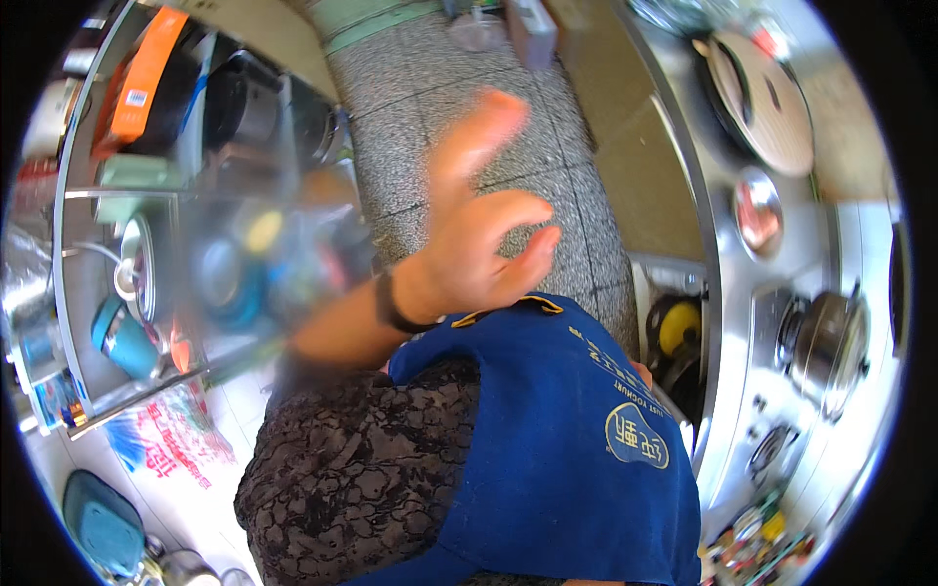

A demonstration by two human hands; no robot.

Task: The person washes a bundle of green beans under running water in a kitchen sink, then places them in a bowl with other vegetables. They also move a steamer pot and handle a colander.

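Note:
My left hand [484, 234], with a dark band at its wrist, is raised over the grey tiled floor [484, 73] in front of me. Its fingers are apart and partly curled, blurred by motion, and nothing is held in them. Of my right hand [642, 373], only a small patch of skin shows past the edge of my blue apron [557, 469]; the apron covers the rest. Nearest to that patch is a lower compartment holding dark pans [678, 366] and a yellow item [679, 328].
On the right, a steel counter [725, 293] carries a round board [777, 110], a metal bowl of raw meat [758, 216], a pot [828, 344] by the stove and several seasoning containers [762, 535]. Left stand shelves with an orange box [150, 73] and a teal cup [124, 340].

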